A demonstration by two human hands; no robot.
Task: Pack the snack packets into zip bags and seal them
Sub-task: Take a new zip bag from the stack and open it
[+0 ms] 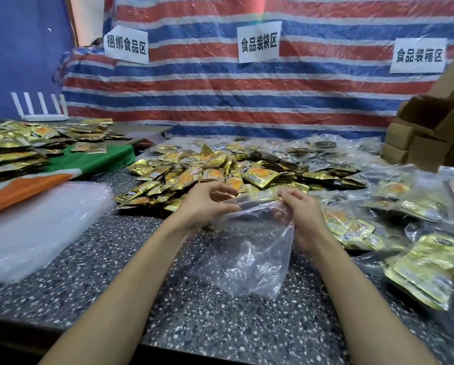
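An empty clear zip bag (252,256) hangs over the speckled table (115,285), its mouth held up between both hands. My left hand (207,204) pinches the bag's top edge at the left. My right hand (299,206) pinches the top edge at the right. Just behind the hands lies a big heap of gold snack packets (205,175). Nothing shows inside the bag.
Filled zip bags of packets (418,248) crowd the right side. A stack of empty clear bags (31,227) lies at the left, beside a green and orange cloth (70,167). More gold packets (12,143) sit far left. Cardboard boxes (431,133) stand at the back right.
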